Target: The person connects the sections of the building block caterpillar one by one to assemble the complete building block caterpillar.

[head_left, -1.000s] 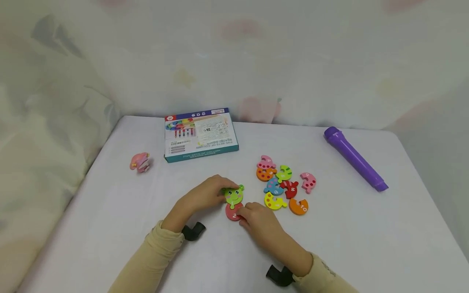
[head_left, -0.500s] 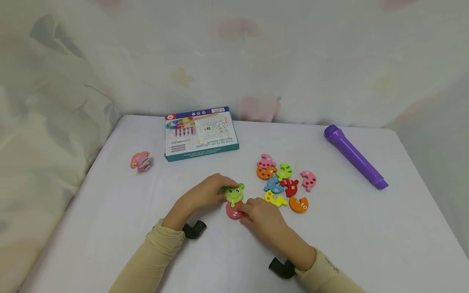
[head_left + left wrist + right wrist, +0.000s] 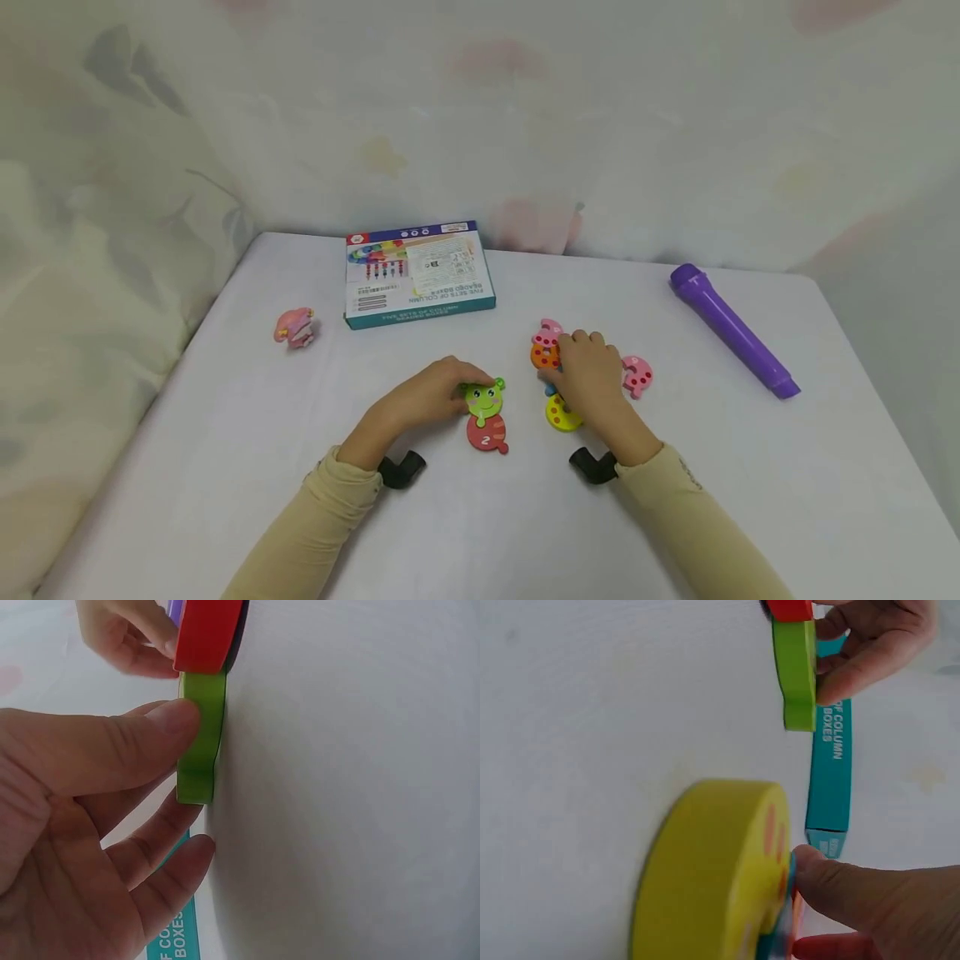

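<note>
Green caterpillar-head piece, centre of frame, sits joined to the red number 2 piece: I'd call that link done. The left hand pinches the head's edge; the right hand reaches over right of centre, and I can't tell whether it grips anything. Yellow piece, spotted orange piece there: I judge them left to link. White tabletop underneath, pale printed fabric backdrop across the top.

Left hand on the green face piece, red piece against it, right hand over colourful pieces.
</note>
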Action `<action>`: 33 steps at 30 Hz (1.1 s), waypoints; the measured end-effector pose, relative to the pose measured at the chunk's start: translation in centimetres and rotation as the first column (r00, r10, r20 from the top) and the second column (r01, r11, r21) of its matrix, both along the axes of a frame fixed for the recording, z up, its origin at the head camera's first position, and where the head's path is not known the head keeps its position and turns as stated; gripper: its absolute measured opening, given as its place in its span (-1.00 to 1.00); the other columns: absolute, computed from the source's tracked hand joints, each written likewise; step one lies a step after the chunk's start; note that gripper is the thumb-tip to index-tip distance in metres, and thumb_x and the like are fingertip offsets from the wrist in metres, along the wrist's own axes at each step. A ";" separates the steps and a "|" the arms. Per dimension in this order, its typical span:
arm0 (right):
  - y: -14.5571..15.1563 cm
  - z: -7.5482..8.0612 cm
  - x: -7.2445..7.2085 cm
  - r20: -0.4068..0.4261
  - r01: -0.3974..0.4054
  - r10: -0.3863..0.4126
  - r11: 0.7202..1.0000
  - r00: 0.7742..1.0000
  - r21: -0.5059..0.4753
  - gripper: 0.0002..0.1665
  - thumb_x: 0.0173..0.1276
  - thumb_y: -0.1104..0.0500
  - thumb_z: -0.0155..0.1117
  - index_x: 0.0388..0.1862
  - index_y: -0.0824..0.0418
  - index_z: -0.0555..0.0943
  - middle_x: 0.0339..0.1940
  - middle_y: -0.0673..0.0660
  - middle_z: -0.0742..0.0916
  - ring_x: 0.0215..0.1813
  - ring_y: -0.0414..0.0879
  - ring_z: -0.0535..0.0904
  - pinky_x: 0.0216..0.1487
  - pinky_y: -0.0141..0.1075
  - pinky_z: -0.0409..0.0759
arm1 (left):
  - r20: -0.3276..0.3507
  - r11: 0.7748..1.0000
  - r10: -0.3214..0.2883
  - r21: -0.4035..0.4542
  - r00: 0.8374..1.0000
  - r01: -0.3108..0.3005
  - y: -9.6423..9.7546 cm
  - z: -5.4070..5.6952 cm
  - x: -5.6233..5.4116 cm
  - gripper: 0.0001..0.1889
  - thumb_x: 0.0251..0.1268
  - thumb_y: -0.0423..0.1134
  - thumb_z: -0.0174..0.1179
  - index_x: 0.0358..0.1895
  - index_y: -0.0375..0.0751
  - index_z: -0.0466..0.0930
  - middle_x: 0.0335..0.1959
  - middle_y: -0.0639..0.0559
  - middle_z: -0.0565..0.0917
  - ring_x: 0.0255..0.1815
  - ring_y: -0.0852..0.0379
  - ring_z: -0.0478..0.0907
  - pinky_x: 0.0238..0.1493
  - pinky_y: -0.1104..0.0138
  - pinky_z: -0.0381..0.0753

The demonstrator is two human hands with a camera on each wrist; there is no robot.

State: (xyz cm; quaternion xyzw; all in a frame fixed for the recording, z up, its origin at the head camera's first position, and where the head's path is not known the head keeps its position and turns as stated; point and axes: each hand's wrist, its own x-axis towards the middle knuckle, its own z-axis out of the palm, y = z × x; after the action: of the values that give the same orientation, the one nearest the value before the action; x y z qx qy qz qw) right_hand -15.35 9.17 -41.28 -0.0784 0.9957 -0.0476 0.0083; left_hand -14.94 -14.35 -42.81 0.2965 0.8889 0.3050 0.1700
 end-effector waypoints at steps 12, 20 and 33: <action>-0.5 -0.4 0.1 -0.018 -0.057 0.056 0.997 0.998 -0.059 -0.37 0.05 -0.13 0.39 0.04 0.16 0.51 -0.07 0.18 0.60 -0.03 0.12 0.38 0.03 0.06 0.30 | 0.015 1.000 0.000 -0.011 1.000 0.001 0.3 0.5 0.2 -0.57 0.10 -0.45 0.23 0.08 -0.07 0.58 0.04 0.13 0.59 0.03 0.21 0.41 0.08 0.30 0.40; -0.1 1.1 4.8 -0.114 -0.353 0.334 0.894 0.936 -0.276 -0.47 -0.04 0.01 0.50 -0.08 0.14 0.56 -0.06 0.04 0.61 0.05 -0.04 0.45 0.09 -0.14 0.45 | 0.009 1.000 0.007 -0.012 1.000 -0.007 0.2 0.5 0.1 -0.57 0.10 -0.43 0.24 0.08 -0.03 0.58 0.03 0.16 0.59 0.02 0.22 0.41 0.07 0.33 0.40; -1.1 -0.4 8.6 0.009 -0.494 0.531 0.794 0.847 -0.355 -0.48 -0.04 0.09 0.51 -0.11 0.10 0.47 -0.04 0.00 0.58 -0.01 -0.17 0.49 -0.05 -0.36 0.55 | 0.012 1.000 0.017 0.004 1.000 -0.017 0.1 0.6 0.3 -0.57 0.10 -0.46 0.23 0.07 -0.06 0.59 0.03 0.13 0.60 0.00 0.20 0.42 0.06 0.30 0.41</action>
State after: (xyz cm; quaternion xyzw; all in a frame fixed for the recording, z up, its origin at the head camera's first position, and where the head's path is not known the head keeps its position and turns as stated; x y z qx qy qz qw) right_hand -6.74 8.12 -41.67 -0.3428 0.9115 -0.2188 0.0612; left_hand -14.68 -14.21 -42.19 0.2875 0.8898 0.3098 0.1720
